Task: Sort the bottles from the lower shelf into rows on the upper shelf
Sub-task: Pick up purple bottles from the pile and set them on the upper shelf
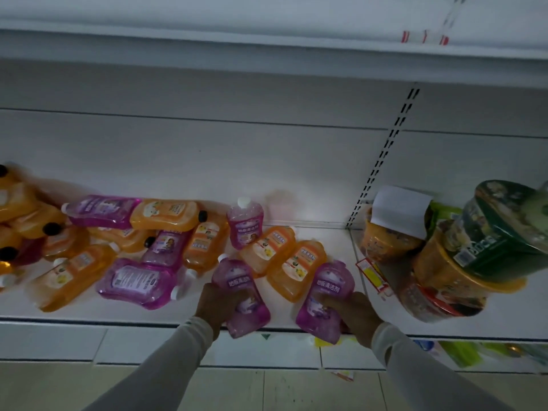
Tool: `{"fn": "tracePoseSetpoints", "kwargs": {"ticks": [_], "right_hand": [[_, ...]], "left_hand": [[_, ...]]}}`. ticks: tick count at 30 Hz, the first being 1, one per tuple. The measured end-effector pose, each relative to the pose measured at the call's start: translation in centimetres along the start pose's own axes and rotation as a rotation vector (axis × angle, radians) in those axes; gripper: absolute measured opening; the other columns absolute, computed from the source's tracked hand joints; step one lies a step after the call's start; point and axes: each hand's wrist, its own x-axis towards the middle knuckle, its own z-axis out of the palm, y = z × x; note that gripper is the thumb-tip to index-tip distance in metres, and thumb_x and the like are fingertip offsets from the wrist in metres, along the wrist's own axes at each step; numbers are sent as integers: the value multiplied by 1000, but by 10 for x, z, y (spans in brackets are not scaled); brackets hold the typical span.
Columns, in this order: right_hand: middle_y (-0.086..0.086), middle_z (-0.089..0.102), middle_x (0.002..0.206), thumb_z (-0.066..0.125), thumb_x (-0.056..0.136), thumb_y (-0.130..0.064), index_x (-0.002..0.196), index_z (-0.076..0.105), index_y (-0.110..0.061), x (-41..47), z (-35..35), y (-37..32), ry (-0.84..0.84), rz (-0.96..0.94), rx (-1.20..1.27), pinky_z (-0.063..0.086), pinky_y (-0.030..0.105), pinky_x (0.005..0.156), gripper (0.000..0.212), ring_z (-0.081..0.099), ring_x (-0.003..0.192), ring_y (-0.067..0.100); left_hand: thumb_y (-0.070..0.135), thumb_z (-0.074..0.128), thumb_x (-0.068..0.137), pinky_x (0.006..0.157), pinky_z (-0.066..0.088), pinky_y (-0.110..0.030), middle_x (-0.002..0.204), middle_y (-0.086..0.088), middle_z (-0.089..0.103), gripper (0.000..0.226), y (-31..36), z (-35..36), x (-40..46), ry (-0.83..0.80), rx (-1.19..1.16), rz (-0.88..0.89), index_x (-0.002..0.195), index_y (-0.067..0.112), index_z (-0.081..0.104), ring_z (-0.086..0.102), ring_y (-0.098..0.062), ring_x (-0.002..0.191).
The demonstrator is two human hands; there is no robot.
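Several orange and purple bottles lie jumbled on the white lower shelf [89, 314]. My left hand [218, 304] grips a purple bottle [237, 292] near the shelf's front edge. A second purple bottle [327, 295] is held in my right hand [353, 314], to the right of the first. Both bottles tilt with their white caps pointing away from me. One purple bottle [245, 222] stands upright against the back wall. Two orange bottles [292, 266] lie between my hands. The upper shelf [267, 40] runs across the top, with no bottles showing on it.
Stacked instant-noodle bowls [462, 262] and a green-lidded pack [510, 223] fill the right section of the shelf, past a slotted upright [382, 161]. A red and yellow price tag [372, 275] lies near them. Tiled floor lies below.
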Motion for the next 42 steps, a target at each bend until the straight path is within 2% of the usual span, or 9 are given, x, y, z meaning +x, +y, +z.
{"fn": "tracePoseSetpoints", "kwargs": {"ticks": [3, 6, 12, 17, 21, 24, 29, 35, 42], "right_hand": [[7, 77, 93, 84, 73, -7, 107, 71, -14, -21, 1, -16, -63, -170, -66, 60, 40, 76, 37, 74, 88, 26], [9, 77, 96, 82, 71, 3, 101, 72, -16, -54, 5, -43, -95, -308, -94, 59, 41, 84, 37, 72, 94, 29], [11, 72, 115, 86, 67, 2, 126, 59, -6, -142, 7, -92, -118, -418, -121, 59, 38, 87, 66, 69, 106, 26], [2, 74, 110, 85, 70, -1, 119, 62, -18, -244, 5, -135, -148, -502, -227, 58, 35, 91, 57, 71, 101, 16], [6, 74, 110, 87, 70, -8, 124, 60, -16, -315, -3, -171, -232, -541, -251, 59, 38, 85, 61, 71, 101, 23], [7, 76, 102, 84, 70, -2, 117, 62, -12, -362, -8, -213, -204, -630, -201, 60, 32, 74, 52, 74, 92, 22], [3, 75, 104, 84, 72, -15, 115, 65, -17, -439, -12, -298, -163, -860, -266, 60, 33, 82, 47, 73, 95, 18], [7, 74, 108, 87, 57, -27, 115, 64, -15, -508, 0, -349, -123, -1025, -247, 59, 39, 86, 64, 72, 99, 24], [5, 73, 109, 85, 71, -16, 119, 63, -15, -508, 17, -355, -115, -1049, -290, 60, 36, 83, 53, 72, 98, 21]], "left_hand": [[-1, 83, 66, 81, 58, -50, 96, -6, 73, 44, 14, -12, -28, -85, 9, 141, 98, 21, 63, 70, -28, 91], [-1, 82, 68, 78, 60, -39, 107, -3, 70, 59, 32, -28, -57, -208, 57, 254, 113, 26, 55, 69, -21, 97], [-6, 77, 73, 70, 55, -14, 116, 6, 63, 73, 91, -54, -145, -368, 191, 497, 130, 20, 40, 67, 2, 98], [1, 83, 69, 79, 58, -25, 113, 1, 69, 70, 133, -80, -218, -410, 250, 580, 128, 16, 49, 69, -13, 100], [10, 89, 63, 84, 59, -41, 105, -7, 74, 64, 173, -99, -282, -388, 243, 662, 118, 12, 57, 72, -23, 95], [17, 92, 52, 81, 59, -37, 103, -8, 74, 73, 213, -108, -331, -322, 195, 748, 117, 11, 58, 72, -24, 94], [3, 83, 69, 73, 59, -25, 104, -5, 73, 56, 287, -119, -405, -270, 171, 929, 118, 11, 57, 72, -17, 90], [6, 83, 69, 83, 59, -37, 105, -5, 72, 55, 337, -138, -460, -256, 149, 1084, 118, 12, 59, 72, -20, 93], [10, 85, 68, 82, 60, -37, 107, -6, 71, 61, 338, -170, -475, -220, 162, 1080, 121, 12, 56, 71, -20, 93]]}}
